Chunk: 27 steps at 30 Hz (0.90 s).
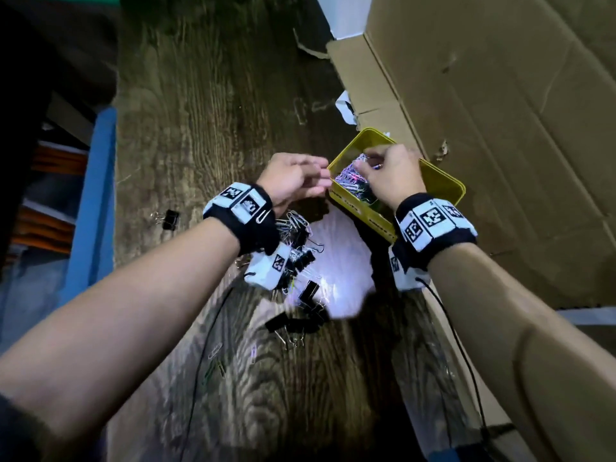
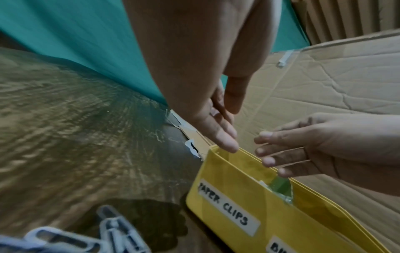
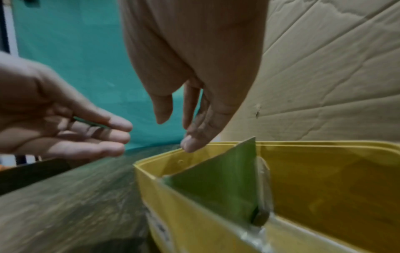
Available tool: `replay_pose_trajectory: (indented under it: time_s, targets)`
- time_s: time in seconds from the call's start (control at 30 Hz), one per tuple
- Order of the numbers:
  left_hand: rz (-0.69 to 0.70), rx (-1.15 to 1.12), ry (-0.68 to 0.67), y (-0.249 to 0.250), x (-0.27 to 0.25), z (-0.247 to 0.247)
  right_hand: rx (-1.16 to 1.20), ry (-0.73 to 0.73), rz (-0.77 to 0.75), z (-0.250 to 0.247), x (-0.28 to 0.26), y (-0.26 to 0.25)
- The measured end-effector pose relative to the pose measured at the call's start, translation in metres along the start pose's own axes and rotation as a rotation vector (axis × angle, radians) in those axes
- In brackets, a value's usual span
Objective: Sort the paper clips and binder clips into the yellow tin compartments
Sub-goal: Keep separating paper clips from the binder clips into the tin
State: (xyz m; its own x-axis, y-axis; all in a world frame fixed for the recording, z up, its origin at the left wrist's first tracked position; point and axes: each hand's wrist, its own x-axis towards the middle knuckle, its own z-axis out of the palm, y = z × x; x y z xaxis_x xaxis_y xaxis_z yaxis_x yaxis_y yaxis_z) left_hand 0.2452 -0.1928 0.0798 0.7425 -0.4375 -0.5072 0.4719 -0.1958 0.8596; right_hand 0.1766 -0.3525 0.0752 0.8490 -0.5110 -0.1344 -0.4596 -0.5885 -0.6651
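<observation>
The yellow tin point(image 1: 446, 183) stands on the wooden table against a cardboard box. A green divider point(image 3: 216, 184) splits it. The near wall carries a "PAPER CLIPS" label point(image 2: 225, 217). Coloured paper clips point(image 1: 350, 180) fill the far-left compartment. My right hand point(image 1: 366, 161) hangs over that compartment with fingers pointing down, thumb apart, and nothing between them in the right wrist view point(image 3: 179, 133). My left hand point(image 1: 325, 180) is beside the tin's left corner, fingers straight and relaxed point(image 2: 229, 130), holding nothing. A mixed pile of clips point(image 1: 296, 235) lies under my left wrist.
Black binder clips point(image 1: 296, 323) lie near the table's middle and one binder clip point(image 1: 171, 219) sits alone at the left. Loose paper clips point(image 1: 216, 350) lie nearer to me. A large cardboard box point(image 1: 500, 128) borders the right side. Wrist cables point(image 1: 466, 361) trail across the table.
</observation>
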Motion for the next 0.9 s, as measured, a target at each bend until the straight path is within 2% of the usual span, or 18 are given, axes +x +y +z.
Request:
replay_pose_trajectory:
  time_s: [0.13, 0.23, 0.3, 0.37, 0.43, 0.47, 0.53, 0.63, 0.73, 0.9]
  targets:
    - [0.016, 0.144, -0.007, -0.027, -0.042, -0.059, 0.132, -0.131, -0.242, 0.013, -0.063, -0.029]
    - [0.003, 0.329, 0.030, -0.071, -0.077, -0.110, 0.125, -0.341, -0.391, 0.048, -0.119, -0.036]
    - [-0.040, 0.563, 0.042, -0.102, -0.105, -0.138, 0.056, -0.557, -0.440, 0.083, -0.155, -0.033]
    - [-0.075, 0.737, 0.008, -0.134, -0.136, -0.157, -0.117, -0.752, -0.458, 0.122, -0.190, -0.026]
    - [-0.060, 0.886, -0.015, -0.165, -0.165, -0.168, -0.255, -0.873, -0.410, 0.151, -0.216, -0.020]
    - [-0.048, 0.963, 0.001, -0.178, -0.178, -0.171, -0.292, -0.882, -0.417, 0.159, -0.225, -0.018]
    - [-0.033, 1.050, 0.053, -0.199, -0.197, -0.175, -0.418, -0.862, -0.532, 0.170, -0.233, -0.015]
    - [0.004, 1.064, 0.034, -0.215, -0.210, -0.174, -0.511, -0.808, -0.518, 0.181, -0.236, -0.016]
    - [0.036, 1.134, -0.018, -0.224, -0.211, -0.173, -0.651, -0.789, -0.620, 0.181, -0.235, -0.019]
    - [0.036, 1.193, 0.027, -0.216, -0.207, -0.167, -0.698, -0.715, -0.779, 0.182, -0.236, -0.030]
